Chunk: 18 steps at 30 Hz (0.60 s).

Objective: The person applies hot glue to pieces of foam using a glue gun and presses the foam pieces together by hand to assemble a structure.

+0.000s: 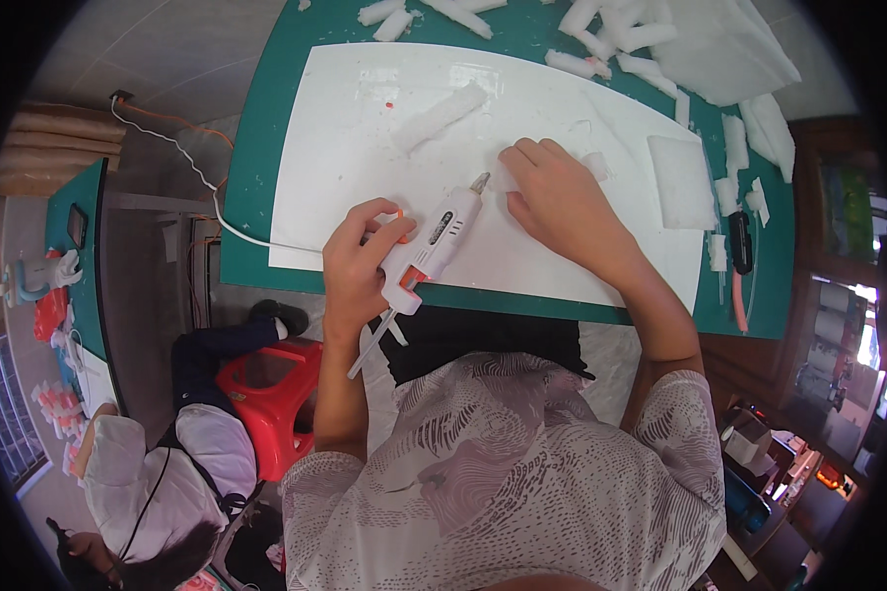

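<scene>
My left hand [357, 261] grips a white glue gun [432, 244] with an orange trigger; its metal nozzle points up and right toward my right hand. A clear glue stick pokes out of the gun's rear over the table edge. My right hand [560, 202] lies flat, fingers pressing down on a small white foam piece [507, 180] on a big white sheet [365, 158]. The nozzle tip sits right beside that foam piece. A rolled white foam piece [441, 115] lies on the sheet above my hands.
The sheet lies on a green table [266, 128]. Several white foam scraps [616, 39] are scattered along the far edge; a flat foam square [680, 182] and a black-orange cutter [740, 246] sit right. A white cord [182, 148] runs off left. Another person sits lower left by a red stool [271, 389].
</scene>
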Each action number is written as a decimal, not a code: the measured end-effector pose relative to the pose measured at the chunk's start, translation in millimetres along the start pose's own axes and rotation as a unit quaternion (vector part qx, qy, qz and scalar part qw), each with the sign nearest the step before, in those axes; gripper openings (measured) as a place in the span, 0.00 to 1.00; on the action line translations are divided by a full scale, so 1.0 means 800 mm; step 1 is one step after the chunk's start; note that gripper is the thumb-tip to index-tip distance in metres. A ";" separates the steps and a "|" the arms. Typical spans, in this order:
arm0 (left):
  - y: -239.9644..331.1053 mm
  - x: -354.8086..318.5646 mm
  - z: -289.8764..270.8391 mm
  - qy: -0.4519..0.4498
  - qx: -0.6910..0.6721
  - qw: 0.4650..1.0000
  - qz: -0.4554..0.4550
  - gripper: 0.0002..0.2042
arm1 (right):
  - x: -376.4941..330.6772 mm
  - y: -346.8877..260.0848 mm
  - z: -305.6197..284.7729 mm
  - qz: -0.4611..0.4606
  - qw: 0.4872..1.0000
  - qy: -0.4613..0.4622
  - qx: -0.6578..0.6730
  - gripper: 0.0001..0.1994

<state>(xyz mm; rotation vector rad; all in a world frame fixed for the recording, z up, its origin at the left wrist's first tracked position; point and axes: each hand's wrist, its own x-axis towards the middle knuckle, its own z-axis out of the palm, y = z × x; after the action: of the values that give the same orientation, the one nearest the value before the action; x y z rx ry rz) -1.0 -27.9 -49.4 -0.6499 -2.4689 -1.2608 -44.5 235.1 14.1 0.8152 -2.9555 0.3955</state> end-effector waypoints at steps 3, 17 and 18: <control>-0.002 0.002 0.003 0.011 0.005 1.000 0.013 0.21 | 0.000 0.001 0.001 -0.005 1.000 0.005 -0.003 0.13; -0.002 0.004 0.002 0.025 0.008 0.999 0.029 0.21 | 0.000 0.000 0.001 -0.003 1.000 0.007 -0.001 0.14; -0.001 0.004 0.003 0.025 0.009 0.999 0.027 0.21 | 0.000 0.001 0.002 -0.002 1.000 0.004 -0.004 0.14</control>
<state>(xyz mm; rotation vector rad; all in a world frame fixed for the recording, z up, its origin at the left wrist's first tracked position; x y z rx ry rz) -4.4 -25.7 -49.8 -0.6680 -2.4042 -1.2183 -44.5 235.3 12.7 0.8170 -2.9464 0.3869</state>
